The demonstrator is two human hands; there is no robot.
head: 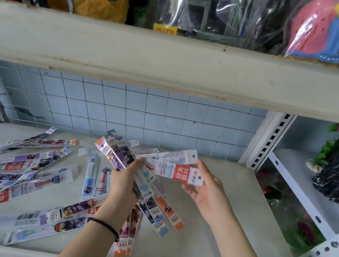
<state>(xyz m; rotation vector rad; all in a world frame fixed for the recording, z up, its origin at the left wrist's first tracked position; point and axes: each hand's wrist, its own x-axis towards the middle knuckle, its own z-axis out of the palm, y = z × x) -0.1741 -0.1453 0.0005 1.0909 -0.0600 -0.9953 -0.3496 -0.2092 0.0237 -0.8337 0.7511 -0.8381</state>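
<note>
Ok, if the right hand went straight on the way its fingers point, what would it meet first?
Probably the fanned bundle of pen packs gripped by the left hand. The right hand points up-left at it, and the red-labelled pack it pinches overlaps that bundle, though depth is unclear.

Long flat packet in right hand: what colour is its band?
The packet has a red band; head view.

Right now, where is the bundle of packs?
The bundle is at the centre of the head view, above the shelf, in the left hand; the red pack in the right hand lies right of it.
</note>
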